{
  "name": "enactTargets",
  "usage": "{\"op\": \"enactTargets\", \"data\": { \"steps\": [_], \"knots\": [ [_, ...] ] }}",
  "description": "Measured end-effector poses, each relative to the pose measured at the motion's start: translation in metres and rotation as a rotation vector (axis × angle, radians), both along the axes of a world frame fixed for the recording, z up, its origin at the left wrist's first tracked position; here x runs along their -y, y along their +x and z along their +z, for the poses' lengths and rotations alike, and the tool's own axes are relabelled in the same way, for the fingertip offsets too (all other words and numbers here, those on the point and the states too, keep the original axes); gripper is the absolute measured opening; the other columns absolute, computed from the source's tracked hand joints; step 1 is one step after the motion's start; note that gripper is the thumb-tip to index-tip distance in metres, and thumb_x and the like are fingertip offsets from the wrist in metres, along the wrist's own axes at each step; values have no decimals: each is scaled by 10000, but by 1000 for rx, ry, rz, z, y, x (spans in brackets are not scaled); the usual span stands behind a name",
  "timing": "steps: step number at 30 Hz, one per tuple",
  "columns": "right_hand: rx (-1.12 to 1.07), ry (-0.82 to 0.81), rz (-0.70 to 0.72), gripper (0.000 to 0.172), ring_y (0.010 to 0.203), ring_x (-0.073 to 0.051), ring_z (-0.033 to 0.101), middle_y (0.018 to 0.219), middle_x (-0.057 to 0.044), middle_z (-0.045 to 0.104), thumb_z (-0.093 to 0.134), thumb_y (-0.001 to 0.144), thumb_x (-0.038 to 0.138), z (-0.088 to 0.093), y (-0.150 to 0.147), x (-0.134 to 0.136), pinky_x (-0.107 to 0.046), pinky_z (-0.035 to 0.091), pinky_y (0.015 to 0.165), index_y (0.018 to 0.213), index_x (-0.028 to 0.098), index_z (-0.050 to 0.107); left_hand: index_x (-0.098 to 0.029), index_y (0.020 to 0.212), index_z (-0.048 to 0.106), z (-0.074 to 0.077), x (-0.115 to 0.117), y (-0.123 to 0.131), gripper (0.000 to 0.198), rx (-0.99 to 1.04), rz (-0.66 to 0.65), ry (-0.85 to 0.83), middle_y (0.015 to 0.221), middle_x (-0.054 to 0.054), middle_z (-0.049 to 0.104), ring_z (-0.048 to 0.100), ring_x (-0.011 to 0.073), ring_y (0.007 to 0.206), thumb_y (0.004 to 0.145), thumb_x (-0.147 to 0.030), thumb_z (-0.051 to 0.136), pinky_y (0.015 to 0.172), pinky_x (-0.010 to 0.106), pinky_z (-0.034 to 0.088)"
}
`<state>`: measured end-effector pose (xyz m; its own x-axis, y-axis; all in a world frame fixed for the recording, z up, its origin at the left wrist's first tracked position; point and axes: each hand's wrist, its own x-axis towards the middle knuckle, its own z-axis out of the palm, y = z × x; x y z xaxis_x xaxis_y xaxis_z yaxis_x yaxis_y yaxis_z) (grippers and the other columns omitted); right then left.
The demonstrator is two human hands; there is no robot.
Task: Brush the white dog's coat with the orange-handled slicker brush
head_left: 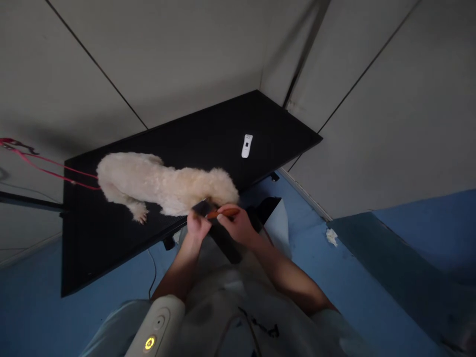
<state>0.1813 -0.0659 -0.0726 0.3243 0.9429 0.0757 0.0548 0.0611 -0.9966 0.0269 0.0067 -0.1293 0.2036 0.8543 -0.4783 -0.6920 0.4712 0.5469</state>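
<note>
A cream-coated, curly-haired dog [163, 183] is on a black grooming table [208, 129], its head toward the right and over the near edge. My right hand [240, 225] is closed around the orange handle of a slicker brush [223, 213]. The brush's dark, flat head lies at the dog's face, just above my left hand [198, 225]. That left hand is closed close under the dog's head; its fingertips are partly hidden, so what they hold cannot be made out.
A small white handheld device [247, 146] with a dark square lies on the table. Red leash cords [48, 166] run from the dog to the left. A white appliance [158, 325] with a lit yellow button is in front of my body. Crumpled white tissue [331, 237] lies on the blue floor.
</note>
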Motion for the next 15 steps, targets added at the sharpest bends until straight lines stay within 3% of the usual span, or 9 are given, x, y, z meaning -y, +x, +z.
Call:
{"op": "enactTargets", "data": {
  "steps": [1, 5, 9, 10, 13, 15],
  "knots": [
    [-18, -19, 13, 219, 764, -203, 682, 797, -35, 715, 674, 795, 442, -1, -1, -1, -332, 579, 746, 859, 233, 659, -221, 963, 714, 1, 0, 3, 161, -11, 25, -18, 908, 40, 782, 747, 160, 874, 978, -284, 567, 772, 231, 620],
    [-12, -21, -176, 249, 808, -209, 686, 848, -51, 719, 618, 828, 475, -2, -3, -4, -342, 573, 784, 898, 236, 640, -219, 1007, 722, -1, 2, 10, 244, -22, 46, -6, 985, 39, 791, 755, 150, 921, 1017, -230, 479, 829, 236, 624],
    [-8, -21, 62, 214, 792, -211, 685, 832, -43, 723, 652, 792, 443, -4, 0, -4, -340, 570, 769, 867, 242, 651, -216, 875, 688, -9, 4, 9, 181, -63, 21, -47, 781, 21, 753, 731, 144, 766, 986, -205, 545, 766, 217, 612],
    [-41, -28, 21, 224, 741, -202, 669, 794, -33, 704, 642, 791, 452, -5, 3, -5, -335, 564, 732, 867, 241, 644, -216, 885, 691, -10, 4, 8, 165, -56, 19, -42, 792, 21, 761, 733, 143, 768, 979, -202, 556, 776, 219, 614],
    [-85, 18, -331, 250, 688, -181, 631, 758, -11, 665, 631, 811, 472, -9, 14, -7, -318, 542, 692, 901, 238, 628, -198, 1027, 731, -13, 5, 8, 181, 8, -33, -21, 1005, 55, 810, 764, 163, 923, 970, -210, 559, 881, 262, 627],
    [-89, 44, -352, 231, 685, -172, 625, 749, -1, 663, 667, 811, 453, -12, 18, -7, -302, 531, 678, 901, 242, 636, -167, 1036, 743, -17, 7, 10, 192, 27, -89, -38, 1044, 78, 811, 768, 178, 946, 946, -210, 579, 917, 287, 628]
  ]
}}
